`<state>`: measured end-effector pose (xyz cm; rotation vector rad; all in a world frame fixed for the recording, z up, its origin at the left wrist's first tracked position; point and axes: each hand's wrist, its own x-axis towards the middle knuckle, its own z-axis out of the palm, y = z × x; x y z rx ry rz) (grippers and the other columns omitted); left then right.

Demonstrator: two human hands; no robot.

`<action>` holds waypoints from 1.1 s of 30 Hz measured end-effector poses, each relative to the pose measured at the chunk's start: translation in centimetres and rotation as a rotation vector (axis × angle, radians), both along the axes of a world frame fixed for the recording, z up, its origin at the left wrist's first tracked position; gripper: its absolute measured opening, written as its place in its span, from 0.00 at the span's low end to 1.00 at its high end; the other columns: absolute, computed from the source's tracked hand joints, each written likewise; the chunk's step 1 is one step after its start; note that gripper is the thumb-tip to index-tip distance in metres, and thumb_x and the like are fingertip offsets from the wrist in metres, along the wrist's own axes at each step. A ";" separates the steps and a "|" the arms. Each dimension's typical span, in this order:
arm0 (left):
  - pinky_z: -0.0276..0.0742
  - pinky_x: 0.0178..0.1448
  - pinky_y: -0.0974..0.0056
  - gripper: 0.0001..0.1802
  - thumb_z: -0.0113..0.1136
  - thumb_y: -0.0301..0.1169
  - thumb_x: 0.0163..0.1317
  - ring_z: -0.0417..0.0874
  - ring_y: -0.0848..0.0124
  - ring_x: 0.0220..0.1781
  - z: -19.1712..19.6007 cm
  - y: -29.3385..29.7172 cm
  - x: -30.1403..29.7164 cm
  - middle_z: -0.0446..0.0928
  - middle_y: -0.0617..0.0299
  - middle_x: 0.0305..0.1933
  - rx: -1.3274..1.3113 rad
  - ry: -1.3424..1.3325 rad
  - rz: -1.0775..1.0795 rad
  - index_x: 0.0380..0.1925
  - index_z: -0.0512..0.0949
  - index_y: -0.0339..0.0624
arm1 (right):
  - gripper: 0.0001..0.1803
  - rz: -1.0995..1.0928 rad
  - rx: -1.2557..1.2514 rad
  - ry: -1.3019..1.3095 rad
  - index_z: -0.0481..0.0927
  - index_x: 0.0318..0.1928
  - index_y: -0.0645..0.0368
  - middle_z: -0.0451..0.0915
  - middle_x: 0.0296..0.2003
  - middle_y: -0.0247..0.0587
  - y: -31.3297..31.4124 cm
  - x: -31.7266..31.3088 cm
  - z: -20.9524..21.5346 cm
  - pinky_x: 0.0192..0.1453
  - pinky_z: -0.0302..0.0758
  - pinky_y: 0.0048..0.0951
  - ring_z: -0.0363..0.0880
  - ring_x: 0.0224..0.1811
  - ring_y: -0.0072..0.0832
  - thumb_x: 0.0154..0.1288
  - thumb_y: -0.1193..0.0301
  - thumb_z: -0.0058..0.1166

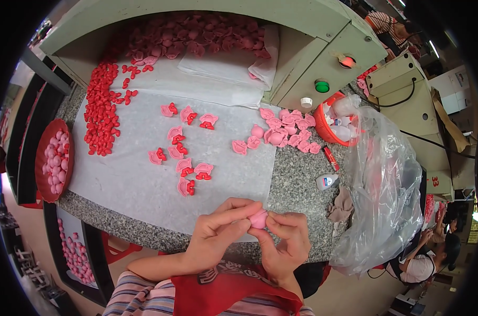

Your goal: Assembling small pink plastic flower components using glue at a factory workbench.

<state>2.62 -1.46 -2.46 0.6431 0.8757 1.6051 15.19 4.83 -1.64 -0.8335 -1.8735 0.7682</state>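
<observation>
A small rounded pink piece is pinched between the fingertips of my left hand and my right hand, above the near edge of the worktop. Beyond my hands, several pink cup-like pieces, each with a red bow-shaped part attached or touching, lie spread on white paper. To the right sits a loose heap of plain pink pieces, some round and some hollow. At the left of the paper is a dense pile of red bow-shaped parts.
A red bowl of pink balls stands at the left edge. A green metal machine with buttons rises at the back, pink pieces in its opening. Right are an orange basket, a small bottle, a grey cloth and a clear plastic bag.
</observation>
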 end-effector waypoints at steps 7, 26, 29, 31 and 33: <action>0.66 0.55 0.67 0.21 0.51 0.18 0.57 0.68 0.67 0.55 0.3 -0.2 0.5 0.65 0.53 0.54 0.113 0.088 0.047 0.53 0.69 0.37 | 0.15 0.031 0.137 -0.004 0.78 0.30 0.59 0.77 0.33 0.37 0.1 0.0 0.0 0.32 0.71 0.27 0.72 0.30 0.31 0.37 0.80 0.67; 0.67 0.58 0.58 0.23 0.49 0.13 0.53 0.71 0.59 0.53 0.0 -0.7 0.7 0.66 0.45 0.52 0.158 0.077 0.095 0.50 0.72 0.39 | 0.18 0.021 0.329 -0.059 0.80 0.32 0.57 0.77 0.34 0.34 -0.7 0.0 0.3 0.28 0.72 0.24 0.74 0.28 0.28 0.35 0.79 0.68; 0.67 0.57 0.58 0.23 0.48 0.12 0.52 0.71 0.58 0.52 -0.1 -0.6 0.7 0.67 0.45 0.51 0.154 0.118 0.110 0.49 0.73 0.40 | 0.17 0.013 0.329 -0.050 0.80 0.32 0.57 0.77 0.34 0.33 -0.8 0.0 0.3 0.27 0.72 0.24 0.74 0.27 0.28 0.35 0.79 0.69; 0.68 0.56 0.58 0.23 0.48 0.13 0.52 0.72 0.58 0.51 -0.2 -0.6 0.8 0.67 0.45 0.50 0.171 0.101 0.128 0.49 0.73 0.40 | 0.17 0.016 0.322 -0.054 0.79 0.31 0.57 0.77 0.34 0.35 -1.0 0.0 0.4 0.27 0.71 0.24 0.73 0.27 0.29 0.35 0.80 0.68; 0.68 0.56 0.58 0.22 0.48 0.13 0.52 0.72 0.58 0.51 -0.2 -0.7 0.8 0.68 0.45 0.50 0.170 0.117 0.128 0.49 0.73 0.40 | 0.17 0.022 0.315 -0.058 0.78 0.30 0.57 0.77 0.34 0.37 -1.1 -0.1 0.5 0.27 0.70 0.24 0.73 0.27 0.30 0.35 0.82 0.66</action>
